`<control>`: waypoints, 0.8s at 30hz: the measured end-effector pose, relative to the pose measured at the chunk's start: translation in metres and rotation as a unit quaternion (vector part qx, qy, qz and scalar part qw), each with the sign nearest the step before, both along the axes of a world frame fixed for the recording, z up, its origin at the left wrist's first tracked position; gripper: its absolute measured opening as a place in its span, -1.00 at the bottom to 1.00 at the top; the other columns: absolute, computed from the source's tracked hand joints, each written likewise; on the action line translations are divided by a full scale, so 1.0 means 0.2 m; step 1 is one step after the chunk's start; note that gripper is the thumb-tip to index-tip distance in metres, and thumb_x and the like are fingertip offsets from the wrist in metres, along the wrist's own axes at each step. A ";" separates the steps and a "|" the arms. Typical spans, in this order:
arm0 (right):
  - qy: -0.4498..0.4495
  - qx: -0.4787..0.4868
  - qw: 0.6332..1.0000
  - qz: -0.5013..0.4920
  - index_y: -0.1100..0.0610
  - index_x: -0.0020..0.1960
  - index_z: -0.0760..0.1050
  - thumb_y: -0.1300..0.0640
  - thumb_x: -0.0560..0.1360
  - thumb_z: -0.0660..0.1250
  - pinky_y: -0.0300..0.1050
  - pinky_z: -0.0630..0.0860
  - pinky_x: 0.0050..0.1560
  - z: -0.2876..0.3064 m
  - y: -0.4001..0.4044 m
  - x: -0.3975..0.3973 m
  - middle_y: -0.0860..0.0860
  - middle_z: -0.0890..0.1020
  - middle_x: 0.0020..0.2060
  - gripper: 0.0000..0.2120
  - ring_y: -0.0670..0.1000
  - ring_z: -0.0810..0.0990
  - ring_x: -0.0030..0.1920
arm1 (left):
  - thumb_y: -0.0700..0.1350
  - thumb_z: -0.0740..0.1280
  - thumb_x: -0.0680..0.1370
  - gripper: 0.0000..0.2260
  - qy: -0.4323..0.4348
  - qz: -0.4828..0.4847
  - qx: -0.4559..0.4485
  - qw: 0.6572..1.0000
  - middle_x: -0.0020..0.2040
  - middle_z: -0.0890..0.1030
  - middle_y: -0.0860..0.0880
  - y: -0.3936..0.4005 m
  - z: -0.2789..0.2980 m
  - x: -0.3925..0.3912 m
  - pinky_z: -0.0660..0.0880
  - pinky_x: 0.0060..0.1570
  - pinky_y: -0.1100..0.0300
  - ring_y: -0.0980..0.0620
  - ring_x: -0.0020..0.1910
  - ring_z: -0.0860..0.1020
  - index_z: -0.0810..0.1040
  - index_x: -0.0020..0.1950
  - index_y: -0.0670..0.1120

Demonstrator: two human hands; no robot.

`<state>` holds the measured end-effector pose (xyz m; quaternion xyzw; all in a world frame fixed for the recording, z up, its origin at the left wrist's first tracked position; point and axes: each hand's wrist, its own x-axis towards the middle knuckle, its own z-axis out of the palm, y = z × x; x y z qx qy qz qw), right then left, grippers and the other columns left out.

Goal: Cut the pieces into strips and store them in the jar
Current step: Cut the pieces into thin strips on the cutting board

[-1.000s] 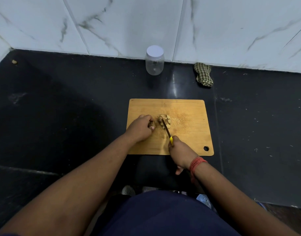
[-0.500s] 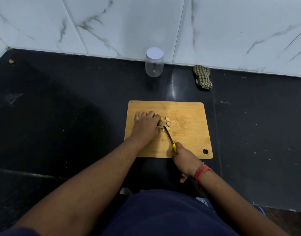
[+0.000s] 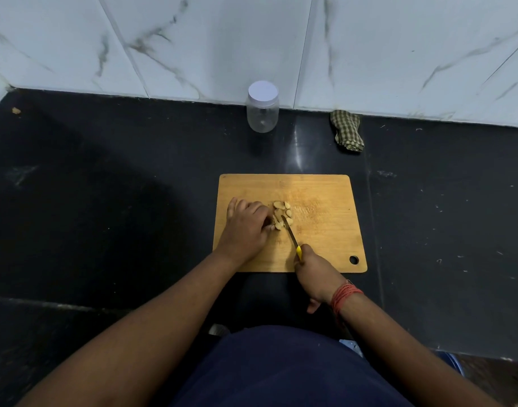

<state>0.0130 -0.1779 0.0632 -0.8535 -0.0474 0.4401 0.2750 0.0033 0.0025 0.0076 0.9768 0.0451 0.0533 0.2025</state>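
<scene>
A small heap of pale beige pieces [image 3: 282,213] lies in the middle of a wooden cutting board [image 3: 325,207] on the black counter. My left hand [image 3: 246,227] rests on the board, its fingertips pressed on the left side of the heap. My right hand [image 3: 315,273] grips a yellow-handled knife [image 3: 291,235]; the blade points up-left with its tip in the heap. A clear plastic jar [image 3: 262,108] with a white lid on stands at the back by the wall, apart from the board.
A folded green checked cloth [image 3: 347,129] lies against the marble wall right of the jar. The board has a hanging hole [image 3: 353,259] at its near right corner. A small scrap [image 3: 16,110] sits at the far left of the counter.
My left hand went from a fist to flat fingers, then settled with fingertips on the heap's left side. The knife stayed in the heap and my right hand barely moved.
</scene>
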 end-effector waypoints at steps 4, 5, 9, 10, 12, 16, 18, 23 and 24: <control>-0.009 0.007 1.000 0.017 0.09 0.37 0.18 0.22 0.65 -0.01 0.13 0.58 -0.54 0.02 0.01 0.00 0.16 0.44 -0.11 -0.70 0.29 0.60 -0.35 | -0.01 0.41 0.53 -0.86 -0.042 -0.007 0.013 0.999 0.07 0.60 0.08 0.00 -0.02 -0.05 0.11 0.51 -0.15 0.01 0.15 0.46 0.57 0.05 0.00; -0.007 0.010 1.000 0.029 0.09 0.37 0.18 0.21 0.65 -0.01 0.16 0.59 -0.52 0.02 0.01 -0.01 0.16 0.45 -0.11 -0.70 0.28 0.60 -0.35 | -0.02 0.41 0.53 -0.86 -0.049 -0.007 0.014 0.999 0.08 0.60 0.07 0.00 -0.03 -0.07 0.15 0.48 -0.15 0.00 0.15 0.47 0.57 0.06 0.00; -0.009 -0.002 0.998 0.061 0.11 0.44 0.15 0.21 0.64 -0.01 0.23 0.60 -0.45 -0.01 0.01 -0.03 0.14 0.46 -0.10 -0.64 0.19 0.57 -0.37 | -0.06 0.43 0.52 -0.86 -0.054 0.002 0.000 0.999 0.08 0.62 0.07 0.00 -0.04 -0.10 0.23 0.41 -0.10 -0.01 0.14 0.47 0.58 0.05 -0.01; -0.008 -0.005 0.998 0.058 0.09 0.47 0.12 0.21 0.64 -0.02 0.20 0.60 -0.46 -0.01 0.00 -0.03 0.13 0.45 -0.11 -0.60 0.18 0.56 -0.37 | -0.06 0.43 0.52 -0.86 -0.051 0.003 0.001 0.999 0.07 0.62 0.07 0.00 -0.05 -0.11 0.23 0.41 -0.10 -0.01 0.13 0.47 0.57 0.05 -0.01; -0.008 -0.005 0.999 0.043 0.05 0.49 0.10 0.21 0.64 -0.02 0.13 0.60 -0.51 -0.01 0.00 -0.03 0.11 0.44 -0.12 -0.58 0.18 0.56 -0.37 | -0.07 0.43 0.52 -0.86 -0.041 0.013 0.003 0.999 0.08 0.62 0.07 0.01 -0.06 -0.11 0.25 0.40 -0.10 -0.01 0.13 0.47 0.58 0.06 -0.01; -0.036 0.013 0.997 0.062 0.14 0.40 0.18 0.23 0.64 0.01 0.16 0.61 -0.38 -0.03 0.00 -0.05 0.08 0.46 -0.20 -0.67 0.11 0.55 -0.34 | -0.04 0.41 0.54 -0.89 -0.025 0.052 -0.019 0.998 0.05 0.61 0.09 0.02 -0.09 -0.13 0.29 0.37 -0.09 0.02 0.10 0.47 0.58 0.04 0.00; -0.046 0.006 0.995 0.084 0.18 0.41 0.19 0.23 0.64 0.03 0.10 0.59 -0.24 -0.04 0.00 -0.07 0.04 0.45 -0.23 -0.66 0.02 0.50 -0.33 | -0.03 0.40 0.55 -0.89 -0.023 0.066 -0.028 0.997 0.04 0.61 0.09 0.03 -0.10 -0.13 0.31 0.35 -0.10 0.02 0.10 0.47 0.58 0.04 0.00; -0.013 0.008 0.999 0.029 0.09 0.45 0.15 0.23 0.63 0.00 0.19 0.60 -0.46 -0.03 -0.01 -0.05 0.14 0.46 -0.13 -0.62 0.19 0.56 -0.32 | 0.02 0.39 0.56 -0.85 -0.020 0.073 -0.039 0.996 0.06 0.62 0.07 0.00 -0.09 -0.12 0.29 0.35 -0.08 0.01 0.13 0.46 0.59 0.07 0.00; -0.008 0.013 1.000 0.015 0.07 0.44 0.15 0.22 0.64 -0.01 0.18 0.59 -0.49 -0.02 -0.01 -0.05 0.16 0.46 -0.12 -0.62 0.23 0.58 -0.33 | 0.03 0.39 0.56 -0.85 -0.019 0.072 -0.046 0.996 0.07 0.62 0.07 -0.01 -0.08 -0.11 0.27 0.36 -0.07 0.01 0.13 0.46 0.59 0.07 0.00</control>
